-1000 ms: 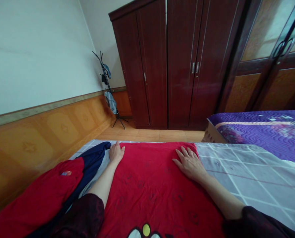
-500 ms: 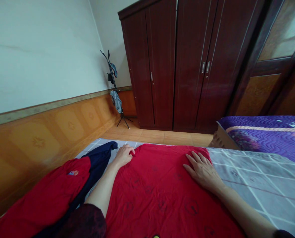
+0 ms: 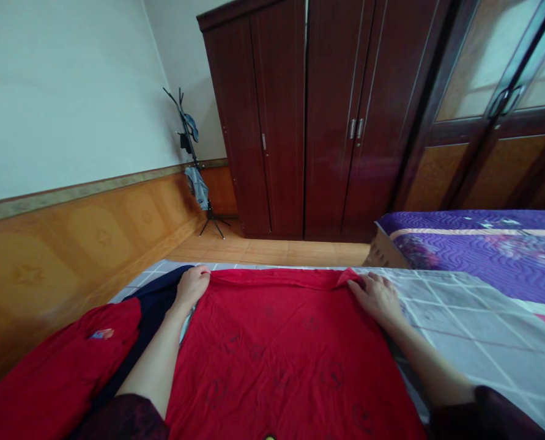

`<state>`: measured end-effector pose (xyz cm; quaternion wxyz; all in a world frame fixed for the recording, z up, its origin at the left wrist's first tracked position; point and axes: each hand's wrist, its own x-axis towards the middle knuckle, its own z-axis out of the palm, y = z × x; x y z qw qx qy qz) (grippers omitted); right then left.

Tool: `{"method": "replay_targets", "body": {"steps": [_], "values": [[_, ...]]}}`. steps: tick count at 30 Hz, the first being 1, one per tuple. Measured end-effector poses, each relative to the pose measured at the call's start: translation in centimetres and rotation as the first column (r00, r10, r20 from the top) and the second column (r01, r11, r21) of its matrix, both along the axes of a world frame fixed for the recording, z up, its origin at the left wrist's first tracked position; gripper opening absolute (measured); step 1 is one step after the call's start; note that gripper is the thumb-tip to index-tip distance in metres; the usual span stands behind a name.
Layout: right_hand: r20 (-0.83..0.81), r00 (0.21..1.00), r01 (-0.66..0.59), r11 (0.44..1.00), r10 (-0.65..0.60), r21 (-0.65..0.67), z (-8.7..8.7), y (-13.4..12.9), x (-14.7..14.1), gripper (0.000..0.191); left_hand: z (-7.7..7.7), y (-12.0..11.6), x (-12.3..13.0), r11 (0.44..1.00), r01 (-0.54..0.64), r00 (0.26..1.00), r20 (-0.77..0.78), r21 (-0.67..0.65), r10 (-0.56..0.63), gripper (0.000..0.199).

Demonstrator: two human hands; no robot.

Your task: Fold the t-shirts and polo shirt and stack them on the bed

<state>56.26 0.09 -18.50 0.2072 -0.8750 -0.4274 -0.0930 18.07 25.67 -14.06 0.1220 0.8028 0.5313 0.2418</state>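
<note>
A red garment (image 3: 276, 342) with faint dark prints is spread flat over a grey checked bedsheet (image 3: 441, 330). Its far edge is lifted slightly and bends into a narrow fold. My left hand (image 3: 194, 285) is closed on the far left corner of the garment. At the far right corner, my right hand (image 3: 378, 298) pinches the cloth between thumb and fingers, and a small flap stands up there. Left of my left forearm lies a red and navy garment (image 3: 70, 354) with a small emblem. The near end of the spread garment runs out of view.
Beyond the bed stand dark red wardrobes (image 3: 281, 134) and a black coat stand (image 3: 192, 146) with clothes on it. A second bed with a purple cover (image 3: 474, 241) is at the right. An orange tiled wall (image 3: 70, 250) runs along the left.
My right hand has gone from lying flat with spread fingers to pinching the far right corner. The garment's far edge has risen into a fold. The view has swung right.
</note>
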Motion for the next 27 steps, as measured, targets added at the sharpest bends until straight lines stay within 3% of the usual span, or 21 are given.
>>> {"method": "replay_targets", "body": {"steps": [5, 12, 21, 27], "values": [[-0.133, 0.991, -0.017, 0.994, 0.032, 0.112, 0.3, 0.4, 0.6, 0.032, -0.8, 0.3, 0.3, 0.986, -0.005, 0.983, 0.181, -0.167, 0.036, 0.019], [-0.319, 0.938, -0.043, 0.956, 0.139, 0.290, 1.0, 0.6, 0.9, 0.035, -2.5, 0.4, 0.7, 0.934, 0.045, 0.912, 0.397, -0.354, 0.106, 0.020], [-0.344, 0.938, 0.098, 0.929, 0.033, 0.356, 0.9, 0.5, 2.2, 0.042, -3.7, 1.9, 1.8, 0.957, -0.049, 0.773, 0.596, -0.286, 0.218, 0.025], [-0.263, 0.964, 0.042, 0.956, 0.038, 0.292, 0.4, 0.5, 2.4, 0.037, -3.9, 1.9, 2.2, 0.976, -0.121, 0.868, 0.457, -0.179, 0.191, 0.019]]}}
